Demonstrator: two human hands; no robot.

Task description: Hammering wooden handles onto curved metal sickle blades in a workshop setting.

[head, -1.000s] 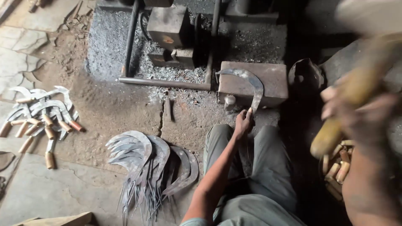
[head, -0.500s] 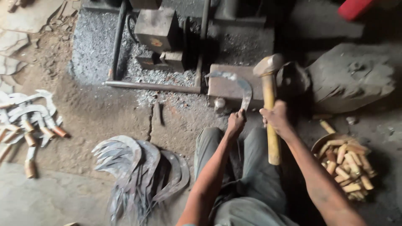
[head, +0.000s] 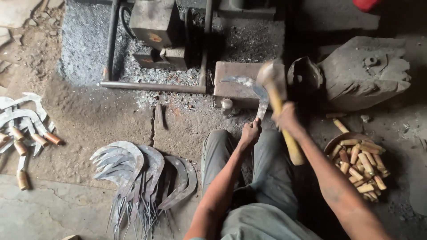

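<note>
Sickle blade (head: 254, 91), a curved strip of dull grey steel, is lying across the rusty brown anvil block (head: 235, 82) just above the middle of the frame, its hooked end pointing toward the upper left and its tang running down toward me. My left hand (head: 250, 132) is closing its grip tight around that tang, just below the block. My right hand (head: 287, 118) is wrapping its grip around the pale yellow wooden handle of the hammer (head: 272, 80), whose rounded head is blurring right over the blade; I cannot tell whether it is touching the steel.

At lower left of centre, a fan of bare sickle blades (head: 138, 175) is lying on the dirt floor, thin tangs pointing downward. At the left edge, finished sickles with orange-brown wooden handles (head: 26, 129) are lying in a loose heap. At lower right, a round shallow pan (head: 331, 143) is holding short, cylindrical tan wooden handles (head: 360, 164). A rough grey stone block (head: 364, 73) is sitting at upper right, and grey ash and cinders are spreading around a dark metal frame (head: 153, 86) at upper centre.
</note>
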